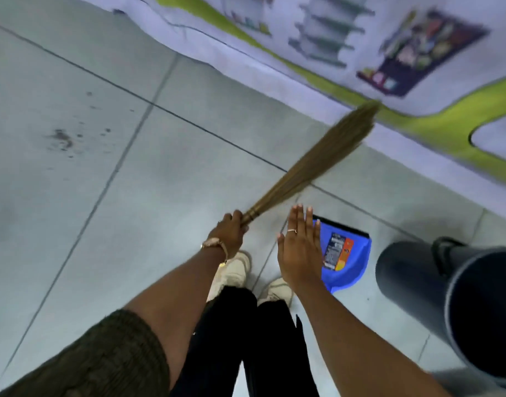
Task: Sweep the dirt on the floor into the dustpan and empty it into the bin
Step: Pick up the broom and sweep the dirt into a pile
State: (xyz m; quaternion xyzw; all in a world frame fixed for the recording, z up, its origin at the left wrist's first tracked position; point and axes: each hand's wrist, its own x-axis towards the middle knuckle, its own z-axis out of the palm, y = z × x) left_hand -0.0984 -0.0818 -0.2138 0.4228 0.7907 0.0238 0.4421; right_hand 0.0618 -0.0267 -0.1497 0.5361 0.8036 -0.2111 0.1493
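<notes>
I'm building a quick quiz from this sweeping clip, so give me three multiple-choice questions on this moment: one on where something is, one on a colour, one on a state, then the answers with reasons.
1. Where is the dirt relative to the person's feet?
A. Far to the left on the floor tiles
B. Inside the dustpan
C. Under the bin

2. What colour is the dustpan?
A. Red
B. Blue
C. Green

3. What is the right hand doing?
A. Gripping the broom
B. Holding the bin
C. Open and empty, above the dustpan

Answers:
1. A, the dark specks lie on the tiles well left of the shoes.
2. B, the pan is bright blue with a printed label.
3. C, its fingers are spread flat and hold nothing; the left hand grips the broom, and the bin stands untouched at right.
</notes>
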